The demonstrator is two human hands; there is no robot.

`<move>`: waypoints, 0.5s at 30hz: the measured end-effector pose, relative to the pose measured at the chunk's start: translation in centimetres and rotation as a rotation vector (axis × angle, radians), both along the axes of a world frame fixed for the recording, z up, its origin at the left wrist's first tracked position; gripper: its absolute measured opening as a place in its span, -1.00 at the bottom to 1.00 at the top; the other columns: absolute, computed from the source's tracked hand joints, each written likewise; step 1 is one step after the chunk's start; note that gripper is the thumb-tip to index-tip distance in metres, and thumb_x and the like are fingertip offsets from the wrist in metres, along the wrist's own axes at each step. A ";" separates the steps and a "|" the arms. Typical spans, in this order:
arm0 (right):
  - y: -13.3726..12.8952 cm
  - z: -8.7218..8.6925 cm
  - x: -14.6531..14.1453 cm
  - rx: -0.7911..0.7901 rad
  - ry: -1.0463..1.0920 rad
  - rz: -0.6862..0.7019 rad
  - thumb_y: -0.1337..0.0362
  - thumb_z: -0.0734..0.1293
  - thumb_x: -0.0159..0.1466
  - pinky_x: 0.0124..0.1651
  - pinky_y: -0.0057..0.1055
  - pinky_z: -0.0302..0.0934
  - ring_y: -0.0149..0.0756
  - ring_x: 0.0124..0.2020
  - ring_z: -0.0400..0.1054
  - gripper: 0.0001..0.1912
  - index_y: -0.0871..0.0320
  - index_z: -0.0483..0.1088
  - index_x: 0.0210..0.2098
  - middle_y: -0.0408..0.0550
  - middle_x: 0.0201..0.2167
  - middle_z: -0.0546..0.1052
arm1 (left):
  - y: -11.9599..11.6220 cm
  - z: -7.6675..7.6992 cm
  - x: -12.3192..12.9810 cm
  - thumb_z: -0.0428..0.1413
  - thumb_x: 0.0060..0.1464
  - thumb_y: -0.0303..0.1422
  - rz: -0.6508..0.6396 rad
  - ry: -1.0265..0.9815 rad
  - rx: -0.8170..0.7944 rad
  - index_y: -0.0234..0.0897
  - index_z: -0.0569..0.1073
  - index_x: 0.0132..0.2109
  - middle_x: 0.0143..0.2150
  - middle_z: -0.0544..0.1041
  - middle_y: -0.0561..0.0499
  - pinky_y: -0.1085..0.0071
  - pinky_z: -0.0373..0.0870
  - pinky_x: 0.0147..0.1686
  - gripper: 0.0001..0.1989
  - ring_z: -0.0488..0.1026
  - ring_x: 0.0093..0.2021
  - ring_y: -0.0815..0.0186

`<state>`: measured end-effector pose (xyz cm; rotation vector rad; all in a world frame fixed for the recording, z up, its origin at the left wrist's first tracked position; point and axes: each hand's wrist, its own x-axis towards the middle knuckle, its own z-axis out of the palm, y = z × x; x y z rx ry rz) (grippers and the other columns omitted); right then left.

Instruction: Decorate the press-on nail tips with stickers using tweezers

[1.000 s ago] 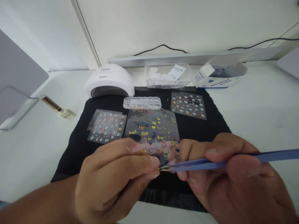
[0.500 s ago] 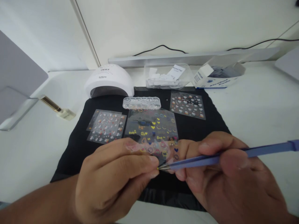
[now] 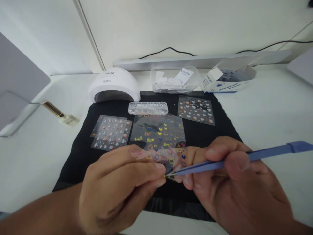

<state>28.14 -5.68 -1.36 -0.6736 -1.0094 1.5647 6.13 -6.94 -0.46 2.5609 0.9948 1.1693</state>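
A clear sticker sheet (image 3: 158, 130) with yellow, blue, orange and pink designs is held up in front of me. My left hand (image 3: 124, 186) pinches its lower edge between thumb and finger. In my right hand (image 3: 239, 182) are blue tweezers (image 3: 210, 167), gripped between thumb and index finger. Their metal tips touch a tiny yellow spot at the sheet's lower edge, right beside the left fingertips. Fingers of the right hand also lie behind the sheet's lower right side, seen through it. Whether the tips have hold of a sticker I cannot tell.
Two more sticker sheets (image 3: 111, 133) overlap on the black cloth (image 3: 78, 163), another sheet (image 3: 195, 110) lies right. Behind are a clear compartment case (image 3: 148, 108), a white nail lamp (image 3: 113, 85), a plastic tub (image 3: 174, 81) and an alcohol pad box (image 3: 228, 81). A polish bottle (image 3: 61, 114) lies left.
The tweezers have rolled slightly in my right hand, so their blue arms look different, and their back end sits a little lower and further left. The left hand holds still.
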 end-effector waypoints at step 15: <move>0.0 -0.3 0.0 -0.023 0.020 -0.008 0.07 0.42 0.33 -0.32 -0.27 0.47 -0.25 -0.49 0.47 -0.84 -0.04 0.58 -0.29 -0.11 -0.60 0.57 | 0.1 0.0 0.3 0.19 0.27 -0.44 0.028 0.013 0.012 -0.24 0.56 -0.09 -0.29 0.73 -0.02 0.53 0.70 -0.09 -0.91 0.70 -0.29 0.32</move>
